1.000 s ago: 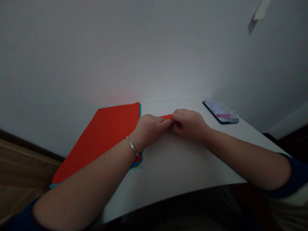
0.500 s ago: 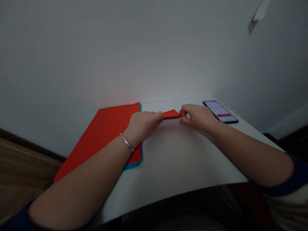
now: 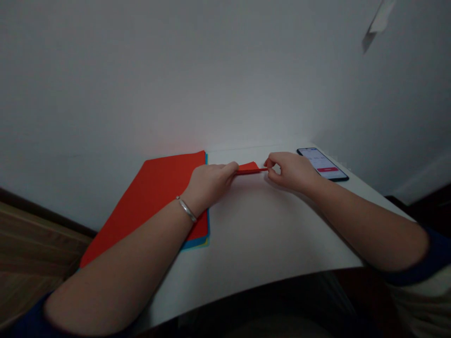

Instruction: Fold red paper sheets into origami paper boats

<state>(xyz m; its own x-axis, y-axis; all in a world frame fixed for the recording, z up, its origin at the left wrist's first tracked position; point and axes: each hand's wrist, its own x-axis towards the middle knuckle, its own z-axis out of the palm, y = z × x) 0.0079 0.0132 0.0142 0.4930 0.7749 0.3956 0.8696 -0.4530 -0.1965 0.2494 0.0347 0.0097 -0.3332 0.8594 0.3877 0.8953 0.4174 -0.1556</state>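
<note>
A small folded piece of red paper (image 3: 248, 168) is stretched level between my two hands, just over the white table. My left hand (image 3: 212, 182), a silver bangle at its wrist, is closed on the paper's left end and covers that part. At the other side, my right hand (image 3: 287, 170) pinches a narrow red tip between thumb and forefinger. A flap of the folded paper stands up slightly behind its front edge. Under my left wrist lies a stack of coloured sheets (image 3: 155, 192), red on top, with blue and yellow edges showing.
A phone (image 3: 323, 164) with a lit screen lies beyond my right wrist on the white table (image 3: 268, 234). The grey-white wall (image 3: 225, 70) rises right behind the table. Wooden furniture (image 3: 31, 244) stands at the left.
My right hand has shifted slightly right, and a longer narrow red tip now shows at its fingers. The flap stands a little lower. My left hand has barely moved.
</note>
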